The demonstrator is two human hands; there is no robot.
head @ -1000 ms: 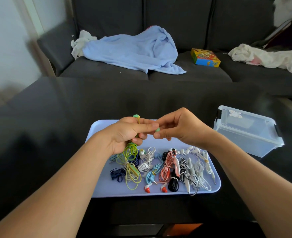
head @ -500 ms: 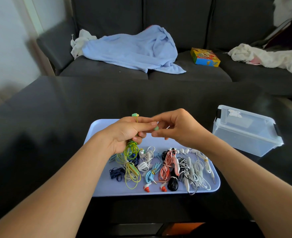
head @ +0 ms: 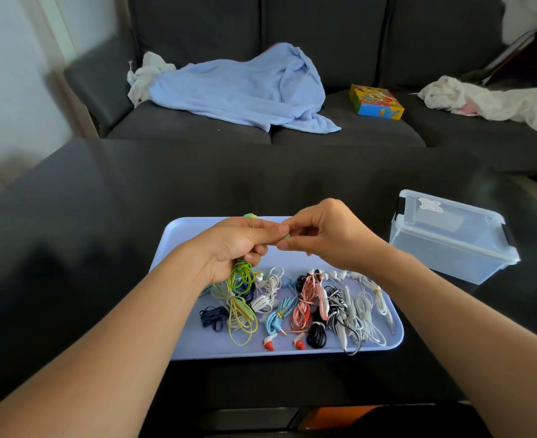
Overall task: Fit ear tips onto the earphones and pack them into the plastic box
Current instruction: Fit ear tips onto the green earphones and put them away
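While the left hand (head: 229,248) grips the green earphones (head: 240,279) — coiled cable hanging below the fist, one bud poking up above the knuckles — the right hand (head: 321,238) pinches a small green ear tip (head: 287,236) at its fingertips. That tip sits just right of the left fingertips, nearly touching, so the fit looks to run sideways, right to left. Off to the right, nearer the right hand, stands the lidded plastic box (head: 450,238), beside the blue tray (head: 182,349).
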